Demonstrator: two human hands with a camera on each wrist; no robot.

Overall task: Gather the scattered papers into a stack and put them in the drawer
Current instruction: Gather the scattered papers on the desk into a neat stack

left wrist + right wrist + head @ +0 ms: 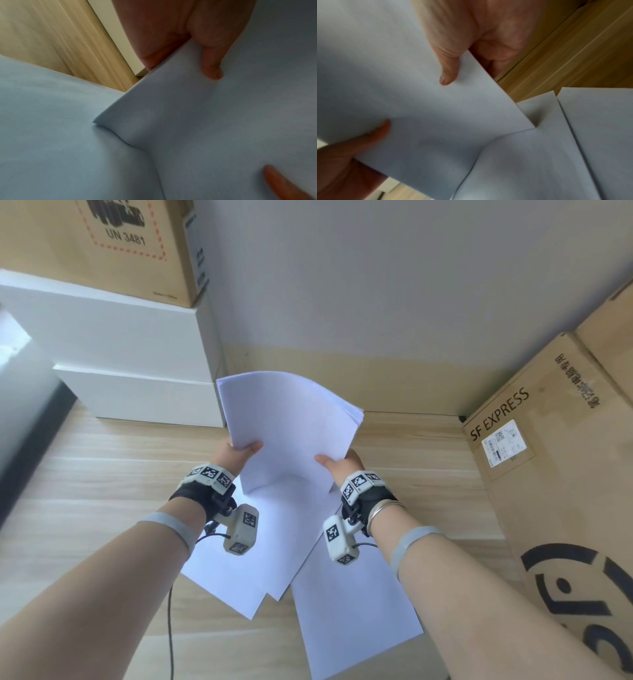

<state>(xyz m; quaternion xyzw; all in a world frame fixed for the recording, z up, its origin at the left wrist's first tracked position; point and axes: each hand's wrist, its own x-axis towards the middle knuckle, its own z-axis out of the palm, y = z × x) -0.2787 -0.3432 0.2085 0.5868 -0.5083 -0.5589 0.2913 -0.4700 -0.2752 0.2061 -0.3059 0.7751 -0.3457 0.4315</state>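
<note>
Both hands hold a stack of white papers point(286, 419) tilted up above the wooden table point(85, 474). My left hand point(239, 451) pinches its left edge, thumb on top. My right hand point(337, 462) pinches the right edge the same way. The stack's lower corner touches loose sheets point(260, 563) that lie overlapping flat on the table below, with one more sheet point(352, 621) nearer me on the right. The left wrist view shows the held stack point(223, 121) with my thumb on it; the right wrist view shows the stack point(402, 94) over the loose sheets point(539, 162). No drawer is in view.
White boxes point(130, 371) are piled at the back left with a brown carton point(113, 248) on top. A large SF EXPRESS carton point(555, 474) stands close on the right. A grey wall point(376, 285) closes the back. A black cable point(170, 628) hangs from my left wrist.
</note>
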